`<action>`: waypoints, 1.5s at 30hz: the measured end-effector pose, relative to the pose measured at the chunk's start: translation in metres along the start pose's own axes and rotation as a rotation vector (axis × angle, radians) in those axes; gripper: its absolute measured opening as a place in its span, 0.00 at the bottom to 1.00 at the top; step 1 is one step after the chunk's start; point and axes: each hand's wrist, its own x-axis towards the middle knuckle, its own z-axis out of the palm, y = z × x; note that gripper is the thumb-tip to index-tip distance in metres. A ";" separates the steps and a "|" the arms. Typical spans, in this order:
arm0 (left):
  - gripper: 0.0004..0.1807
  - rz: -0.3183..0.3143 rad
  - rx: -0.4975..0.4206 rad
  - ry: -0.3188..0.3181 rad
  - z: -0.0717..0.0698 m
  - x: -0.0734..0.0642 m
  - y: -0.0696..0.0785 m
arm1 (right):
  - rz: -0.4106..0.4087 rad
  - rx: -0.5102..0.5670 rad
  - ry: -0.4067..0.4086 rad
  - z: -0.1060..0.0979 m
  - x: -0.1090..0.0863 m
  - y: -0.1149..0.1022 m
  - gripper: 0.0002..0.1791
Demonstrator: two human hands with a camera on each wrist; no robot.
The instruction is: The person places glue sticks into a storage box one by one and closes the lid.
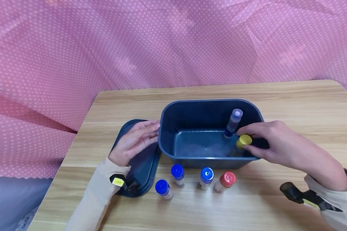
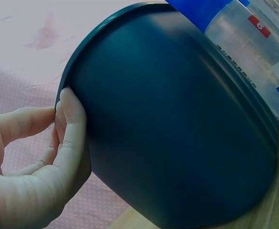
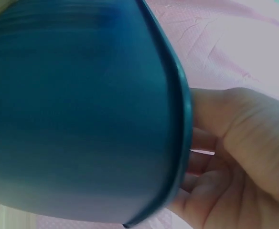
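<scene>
My right hand reaches over the right end of the dark blue plastic bin, pinching a glue bottle by its yellow cap between thumb and fingers. Below the cap, the bottle body is faint against the bin floor. Another glue bottle with a clear top leans inside beside those fingers. My left hand rests its fingertips at the bin's left rim, over the matching lid. The left wrist view shows its fingers against the outer wall. In the right wrist view, the bin wall hides the pinched bottle.
In front of the bin stand three blue-capped glue bottles and a red-capped one. The lid lies on the wooden table left of the bin. Pink dotted cloth hangs behind the table's back edge.
</scene>
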 end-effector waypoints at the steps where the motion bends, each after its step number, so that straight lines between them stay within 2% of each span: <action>1: 0.12 -0.001 0.000 -0.001 0.000 0.000 0.000 | -0.014 0.001 0.020 -0.001 -0.001 0.001 0.21; 3: 0.11 -0.004 -0.002 0.002 0.000 0.001 -0.001 | -0.047 0.000 0.086 -0.004 -0.004 0.002 0.16; 5: 0.11 -0.005 0.000 0.005 0.000 0.001 -0.001 | -0.059 -0.007 0.148 -0.009 -0.008 0.001 0.18; 8: 0.11 -0.002 0.002 0.007 0.000 0.000 -0.001 | -0.032 -0.033 0.226 -0.016 -0.015 -0.006 0.17; 10: 0.12 0.002 0.004 0.005 0.000 0.000 -0.001 | -0.006 -0.042 0.248 -0.019 -0.019 -0.013 0.15; 12: 0.12 0.005 0.004 0.001 0.001 -0.001 -0.001 | -0.040 -0.013 0.305 -0.015 -0.025 -0.016 0.19; 17: 0.12 0.007 -0.001 -0.015 0.001 -0.001 -0.001 | -0.169 0.096 0.405 0.003 -0.039 -0.022 0.11; 19: 0.12 0.008 0.002 -0.022 0.001 -0.001 0.000 | -0.181 0.137 0.400 0.008 -0.042 -0.028 0.11; 23: 0.11 0.007 0.004 -0.024 0.001 -0.001 0.001 | -0.131 0.195 0.366 0.019 -0.048 -0.039 0.11; 27: 0.11 0.004 0.002 -0.019 0.001 -0.001 0.001 | 0.010 0.179 0.310 0.029 -0.056 -0.046 0.18; 31: 0.11 0.010 0.006 -0.015 0.001 -0.001 0.001 | 0.111 0.184 0.269 0.042 -0.062 -0.050 0.25; 37: 0.11 0.006 0.003 0.007 0.002 -0.002 0.001 | 0.163 0.221 0.289 0.062 -0.060 -0.054 0.29; 40: 0.11 -0.008 0.003 0.026 0.003 -0.002 0.001 | 0.168 0.233 0.308 0.067 -0.059 -0.055 0.31; 45: 0.12 -0.016 0.016 0.046 0.003 -0.002 0.002 | 0.186 0.316 0.325 0.073 -0.060 -0.056 0.31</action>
